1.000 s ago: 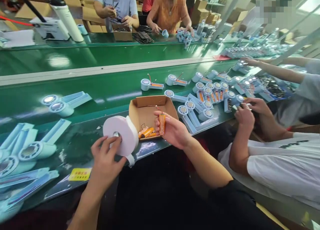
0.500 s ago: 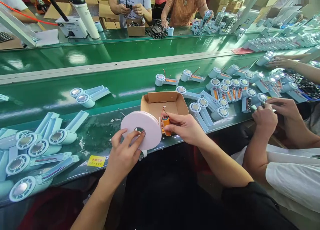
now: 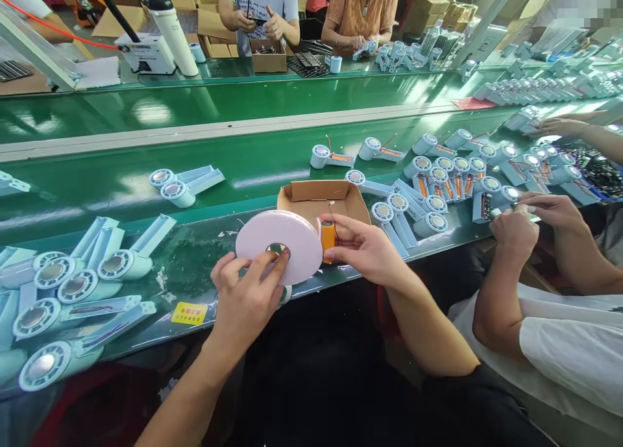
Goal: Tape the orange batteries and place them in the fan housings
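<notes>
My left hand (image 3: 250, 298) grips a wide white roll of tape (image 3: 263, 236), with fingertips in its central hole. My right hand (image 3: 365, 246) pinches an orange cylindrical battery (image 3: 328, 241) with thin wires at its top. The battery stands upright against the right edge of the roll, where a short strip of tape shows between them. Behind both hands sits an open cardboard box (image 3: 318, 191); its inside is partly hidden by the roll and my right hand.
Light-blue fan housings (image 3: 78, 285) lie in a heap at left, and more (image 3: 433, 200) stand at right, some with orange batteries. A yellow label (image 3: 189, 313) is on the bench edge. A co-worker's hands (image 3: 516, 223) work close on my right. Other people sit across the green belt (image 3: 263, 142).
The battery has turned more upright and now sits against the roll's edge. Both hands and the roll appear slightly further right. Across the belt, a person has lowered a light-blue housing.
</notes>
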Demonstrator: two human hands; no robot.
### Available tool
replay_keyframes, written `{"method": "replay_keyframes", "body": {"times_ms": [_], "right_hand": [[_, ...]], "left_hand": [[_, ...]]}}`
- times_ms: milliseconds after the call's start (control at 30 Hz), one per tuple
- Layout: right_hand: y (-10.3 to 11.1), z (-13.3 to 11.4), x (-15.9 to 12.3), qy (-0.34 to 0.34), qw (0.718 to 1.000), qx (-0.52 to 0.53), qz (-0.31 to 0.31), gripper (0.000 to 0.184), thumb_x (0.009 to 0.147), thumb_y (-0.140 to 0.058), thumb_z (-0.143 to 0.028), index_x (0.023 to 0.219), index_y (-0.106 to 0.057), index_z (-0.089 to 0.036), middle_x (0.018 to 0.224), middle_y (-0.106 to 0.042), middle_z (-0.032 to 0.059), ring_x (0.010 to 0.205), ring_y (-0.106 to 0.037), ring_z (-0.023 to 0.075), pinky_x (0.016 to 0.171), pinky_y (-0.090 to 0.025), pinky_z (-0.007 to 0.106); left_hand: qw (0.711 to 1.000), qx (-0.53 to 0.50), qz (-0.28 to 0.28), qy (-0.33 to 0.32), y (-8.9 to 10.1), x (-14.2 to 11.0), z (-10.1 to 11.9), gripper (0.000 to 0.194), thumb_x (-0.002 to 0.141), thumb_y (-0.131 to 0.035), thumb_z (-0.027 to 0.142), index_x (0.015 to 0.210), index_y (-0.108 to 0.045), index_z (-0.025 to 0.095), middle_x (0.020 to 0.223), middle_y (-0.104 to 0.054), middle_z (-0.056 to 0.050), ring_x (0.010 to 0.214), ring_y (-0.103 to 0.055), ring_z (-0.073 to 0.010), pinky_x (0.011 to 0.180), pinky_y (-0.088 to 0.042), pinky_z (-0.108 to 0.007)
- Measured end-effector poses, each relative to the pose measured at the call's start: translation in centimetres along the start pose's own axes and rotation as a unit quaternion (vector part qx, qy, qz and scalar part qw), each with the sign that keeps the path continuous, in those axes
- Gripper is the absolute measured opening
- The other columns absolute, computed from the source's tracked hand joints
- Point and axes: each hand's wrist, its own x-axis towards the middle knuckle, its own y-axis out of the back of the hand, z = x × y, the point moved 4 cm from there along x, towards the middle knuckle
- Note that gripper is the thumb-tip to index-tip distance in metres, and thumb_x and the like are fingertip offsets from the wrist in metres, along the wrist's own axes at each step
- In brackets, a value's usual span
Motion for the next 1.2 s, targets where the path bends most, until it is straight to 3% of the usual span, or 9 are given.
{"method": "replay_keyframes", "body": {"times_ms": [100, 200, 300, 400, 467, 600, 733, 967, 1200], "right_hand": [[-1.5, 1.8, -0.4, 0.109, 0.961, 0.147, 0.207, 0.061, 0.078, -0.093, -0.039, 0.131, -0.065, -0.029, 0.112, -0.084, 0.0048, 0.103, -0.08, 0.024, 0.092, -0.066, 0.041], [-1.3, 2.8, 0.1, 0.143, 0.924, 0.22, 0.28, 0.06, 0.076, -0.096, -0.034, 0.127, -0.063, -0.031, 0.113, -0.084, 0.0041, 0.108, -0.08, 0.025, 0.096, -0.066, 0.045], [4.0, 0.6, 1.0, 0.192, 0.901, 0.233, 0.313, 0.044, 0.077, -0.094, -0.028, 0.115, -0.072, -0.026, 0.113, -0.083, 0.0035, 0.107, -0.079, 0.0193, 0.097, -0.065, 0.034], [10.7, -2.3, 0.5, 0.333, 0.818, 0.23, 0.409, 0.011, 0.087, -0.085, -0.022, 0.095, -0.079, -0.027, 0.11, -0.082, -0.0015, 0.104, -0.078, 0.0097, 0.089, -0.061, 0.014], [12.2, -2.8, 0.6, 0.321, 0.841, 0.207, 0.383, 0.021, 0.085, -0.087, -0.022, 0.102, -0.081, -0.033, 0.11, -0.081, -0.004, 0.1, -0.079, 0.0098, 0.082, -0.063, 0.014], [9.5, -1.5, 0.9, 0.232, 0.908, 0.163, 0.31, 0.05, 0.076, -0.095, -0.028, 0.12, -0.076, -0.042, 0.108, -0.083, -0.0033, 0.094, -0.081, 0.0156, 0.076, -0.067, 0.024], [7.9, -1.1, -0.3, 0.229, 0.916, 0.126, 0.304, 0.052, 0.074, -0.097, -0.032, 0.121, -0.075, -0.04, 0.107, -0.083, -0.0012, 0.095, -0.082, 0.0191, 0.078, -0.068, 0.03], [11.8, -0.3, -1.4, 0.175, 0.929, 0.047, 0.321, 0.046, 0.076, -0.095, -0.034, 0.118, -0.078, -0.034, 0.091, -0.085, 0.0008, 0.089, -0.084, 0.0258, 0.081, -0.069, 0.042], [8.4, -1.4, 15.3, 0.186, 0.948, -0.162, 0.199, 0.046, 0.071, -0.09, -0.041, 0.112, -0.083, -0.021, 0.097, -0.086, 0.0042, 0.092, -0.082, 0.0259, 0.094, -0.067, 0.044]], "left_hand": [[0.998, 0.005, 0.052, 0.027, -0.2, 0.0, 1.8, 0.049, 0.093, -0.076, 0.043, 0.134, -0.073, 0.018, 0.096, -0.071, -0.012, 0.099, -0.047, -0.03, 0.097, -0.042, -0.047], [0.997, -0.034, 0.048, 0.056, -0.5, -0.7, 3.5, 0.049, 0.093, -0.075, 0.051, 0.125, -0.076, 0.014, 0.087, -0.066, -0.011, 0.092, -0.05, -0.0279, 0.087, -0.042, -0.044], [0.995, -0.041, -0.009, 0.09, -0.8, -2.7, 2.1, 0.043, 0.089, -0.08, 0.043, 0.124, -0.078, 0.019, 0.091, -0.07, -0.01, 0.095, -0.054, -0.028, 0.089, -0.042, -0.044], [0.982, -0.023, -0.117, 0.148, -1.9, -4.6, -3.6, 0.055, 0.081, -0.086, 0.047, 0.129, -0.077, 0.022, 0.11, -0.076, -0.011, 0.108, -0.057, -0.0326, 0.096, -0.046, -0.047], [0.964, -0.046, -0.191, 0.177, -3.1, -4.3, -8.5, 0.057, 0.081, -0.083, 0.054, 0.128, -0.077, 0.024, 0.121, -0.076, -0.011, 0.116, -0.059, -0.0345, 0.101, -0.049, -0.048], [0.95, -0.026, -0.204, 0.236, -5.4, 1.3, -16.7, 0.043, 0.104, -0.053, 0.046, 0.13, -0.075, 0.02, 0.13, -0.076, -0.011, 0.127, -0.061, -0.0304, 0.115, -0.047, -0.045], [0.917, 0.111, -0.289, 0.252, -8.0, 6.8, -20.7, 0.043, 0.104, -0.05, 0.041, 0.136, -0.072, 0.022, 0.154, -0.06, -0.014, 0.144, -0.045, -0.0425, 0.108, -0.053, -0.057], [0.923, 0.063, -0.36, 0.12, -11.9, 9.9, -20.5, 0.026, 0.089, -0.064, 0.017, 0.108, -0.081, 0.024, 0.135, -0.065, -0.016, 0.136, -0.046, -0.0423, 0.088, -0.063, -0.05], [0.923, -0.035, -0.383, -0.007, -19.6, 19.1, -17.5, 0.02, 0.083, -0.072, 0.024, 0.1, -0.081, 0.03, 0.134, -0.068, -0.005, 0.133, -0.056, -0.0275, 0.1, -0.056, -0.034]]}}
